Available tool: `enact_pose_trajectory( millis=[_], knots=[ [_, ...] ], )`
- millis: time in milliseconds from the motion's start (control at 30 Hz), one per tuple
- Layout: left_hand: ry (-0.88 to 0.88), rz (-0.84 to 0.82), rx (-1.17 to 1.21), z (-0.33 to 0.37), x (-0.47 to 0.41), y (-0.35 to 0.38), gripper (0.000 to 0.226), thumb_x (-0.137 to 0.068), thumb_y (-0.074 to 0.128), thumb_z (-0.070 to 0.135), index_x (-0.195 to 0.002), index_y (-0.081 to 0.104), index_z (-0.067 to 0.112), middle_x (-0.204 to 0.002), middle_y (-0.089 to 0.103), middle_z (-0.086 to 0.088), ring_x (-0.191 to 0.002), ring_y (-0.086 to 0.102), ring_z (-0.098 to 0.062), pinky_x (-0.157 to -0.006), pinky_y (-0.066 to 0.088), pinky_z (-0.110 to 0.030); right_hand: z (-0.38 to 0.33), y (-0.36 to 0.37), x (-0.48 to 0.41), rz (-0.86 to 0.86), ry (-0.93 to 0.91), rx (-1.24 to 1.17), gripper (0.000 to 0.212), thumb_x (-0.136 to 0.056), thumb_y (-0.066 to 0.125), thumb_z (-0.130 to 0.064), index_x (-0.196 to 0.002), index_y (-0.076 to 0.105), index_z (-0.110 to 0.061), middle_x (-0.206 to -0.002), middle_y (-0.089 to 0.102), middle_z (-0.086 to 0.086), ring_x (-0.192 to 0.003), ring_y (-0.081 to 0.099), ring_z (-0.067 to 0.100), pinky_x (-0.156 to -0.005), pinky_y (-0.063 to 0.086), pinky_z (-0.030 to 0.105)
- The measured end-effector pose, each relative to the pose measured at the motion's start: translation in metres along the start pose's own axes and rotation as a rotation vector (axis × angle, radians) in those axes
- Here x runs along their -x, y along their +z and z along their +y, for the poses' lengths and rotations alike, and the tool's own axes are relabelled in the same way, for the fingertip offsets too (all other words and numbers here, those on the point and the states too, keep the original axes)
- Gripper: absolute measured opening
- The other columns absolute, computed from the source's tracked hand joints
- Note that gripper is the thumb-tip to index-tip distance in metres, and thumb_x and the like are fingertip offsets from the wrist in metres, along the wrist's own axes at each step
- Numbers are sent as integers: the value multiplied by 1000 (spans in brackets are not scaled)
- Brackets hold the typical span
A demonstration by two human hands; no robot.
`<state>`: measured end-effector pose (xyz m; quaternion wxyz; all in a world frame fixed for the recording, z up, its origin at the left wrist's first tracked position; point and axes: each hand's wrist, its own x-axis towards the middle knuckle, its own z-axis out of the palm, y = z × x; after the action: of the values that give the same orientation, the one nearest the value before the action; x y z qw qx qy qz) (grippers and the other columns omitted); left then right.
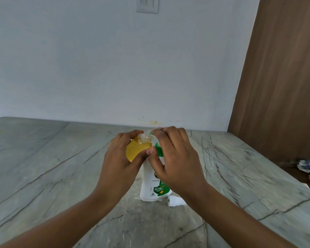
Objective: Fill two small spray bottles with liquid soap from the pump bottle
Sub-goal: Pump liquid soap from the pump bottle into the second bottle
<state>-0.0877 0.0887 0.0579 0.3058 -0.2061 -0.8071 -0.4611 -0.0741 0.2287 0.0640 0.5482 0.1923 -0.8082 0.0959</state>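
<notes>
Fingers of your left hand wrap the far side of a small spray bottle, thumb closing on its near side, gripping it clear of the stone counter. The small spray bottle is uncapped, mostly full of yellow liquid, and tilted so its clear threaded neck points up and to the right. That neck meets the spout of the green pump head, though your fingers hide the exact contact.

Your right hand arches over the green pump head, fingers curled down on its top and thumb lying along the neck beneath, holding it. The pump bottle, white with a green label, stands upright on the counter directly below both hands, at the middle of the surface.

Just beside its base, on the right, a white spray cap lies on its side on the stone. Behind the counter rises a pale wall with a switch plate at the top, and a wooden panel fills the right edge.
</notes>
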Motion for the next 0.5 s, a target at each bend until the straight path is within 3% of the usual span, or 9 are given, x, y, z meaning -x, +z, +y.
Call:
enact_pose_trajectory(
  millis=[333,500],
  knots=[
    [-4,-1,-3,1,0,0,54,-71,54,52,-117,57,24,-106,58,11,-99,54,-12,-77,41,-21,0,3,3,32,17,-6,31,-83,53,-24,-103,66,-4,-97,63,7,-96,48,15,-64,47,20],
    [-2,3,-32,-2,0,0,41,-78,65,38,-116,56,26,-106,57,11,-99,53,-12,-76,40,-19,0,5,6,30,21,-8,32,-83,54,-25,-104,66,-4,-98,63,7,-95,49,15,-66,47,19]
  ],
)
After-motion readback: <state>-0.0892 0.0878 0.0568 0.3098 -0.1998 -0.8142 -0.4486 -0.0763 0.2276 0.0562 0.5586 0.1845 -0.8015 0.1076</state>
